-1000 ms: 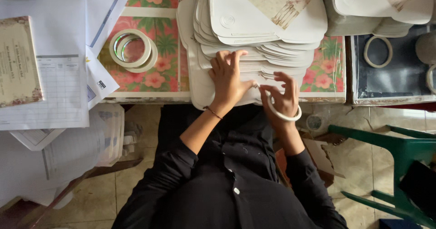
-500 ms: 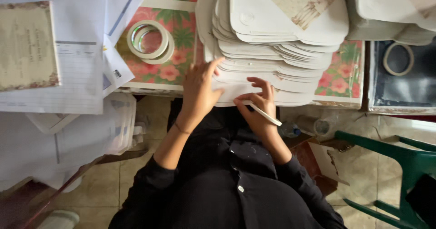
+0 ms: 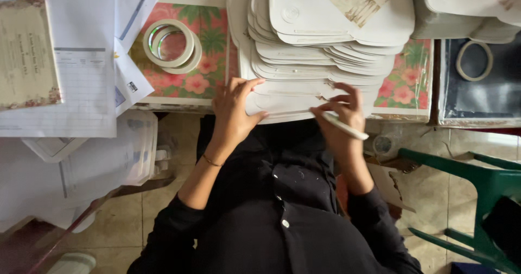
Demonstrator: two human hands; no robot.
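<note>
Floral cloth in pink and green covers the table (image 3: 214,40), and tiled floor shows beneath it. At the table's near edge sits a fanned stack of white die-cut card sheets (image 3: 320,51) with rounded corners, leaning back in overlapping layers; the top one carries a patterned paper piece (image 3: 361,0). The left hand (image 3: 233,111) lies flat against the lower left corner of the stack, fingers spread over the bottom sheets and the thumb tucked under the edge. The right hand (image 3: 339,116) is curled at the stack's lower right, fingertips pinching the front sheets, with a roll of white tape (image 3: 344,126) ringed over it and seen edge-on. The person wears black with long sleeves.

Left of the stack lie two tape rolls (image 3: 171,45), one partly on the other, just beside loose papers (image 3: 81,67) and a cream card with a flowered border (image 3: 27,54). To the right, a dark tray (image 3: 477,100) holds another tape ring (image 3: 474,60), with more white card piles (image 3: 467,8) above it. A green plastic chair (image 3: 477,171) stands at the lower right.
</note>
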